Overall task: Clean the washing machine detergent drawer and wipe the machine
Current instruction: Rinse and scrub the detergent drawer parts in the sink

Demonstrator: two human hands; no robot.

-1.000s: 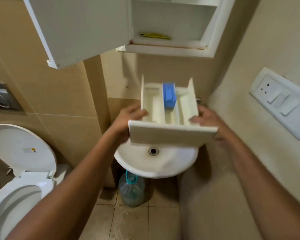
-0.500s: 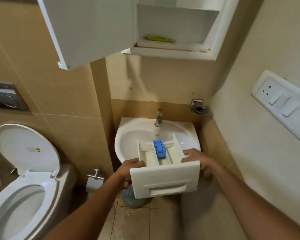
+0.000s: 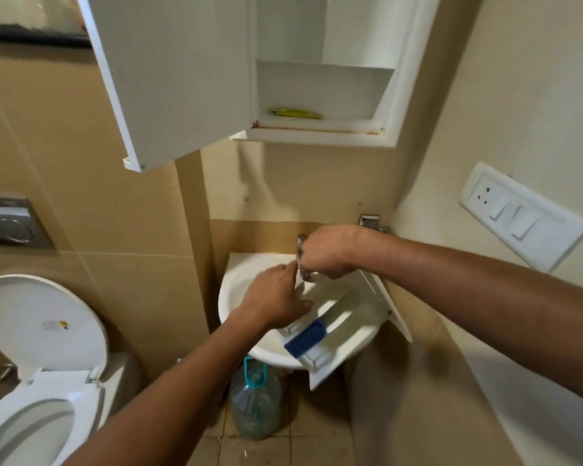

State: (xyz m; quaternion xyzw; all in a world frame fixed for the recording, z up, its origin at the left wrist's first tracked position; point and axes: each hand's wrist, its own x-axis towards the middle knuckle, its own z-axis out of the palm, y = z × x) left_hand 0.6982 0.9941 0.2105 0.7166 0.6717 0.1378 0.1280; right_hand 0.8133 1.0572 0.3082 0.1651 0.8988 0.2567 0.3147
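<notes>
The detergent drawer (image 3: 347, 327) lies tilted across my white sink (image 3: 249, 277), its blue insert (image 3: 306, 338) facing up. My left hand (image 3: 276, 301) rests flat and unclenched on its near end. My right hand (image 3: 327, 252) is clenched around the tap (image 3: 300, 242).

Glossy white ceramic sink (image 3: 249, 280) holds a smooth matt plastic drawer (image 3: 350, 317) (blue insert (image 3: 305, 338) likewise plastic), tap (image 3: 300, 242) shiny metal.

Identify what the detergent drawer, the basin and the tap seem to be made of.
Detergent drawer: probably moulded plastic, matte off-white, thin ribbed walls, blue insert.
Basin: likely glazed ceramic, glossy white, rounded rim.
Tap: apparently chromed metal, shiny silver; mostly hidden by the right hand.
</notes>
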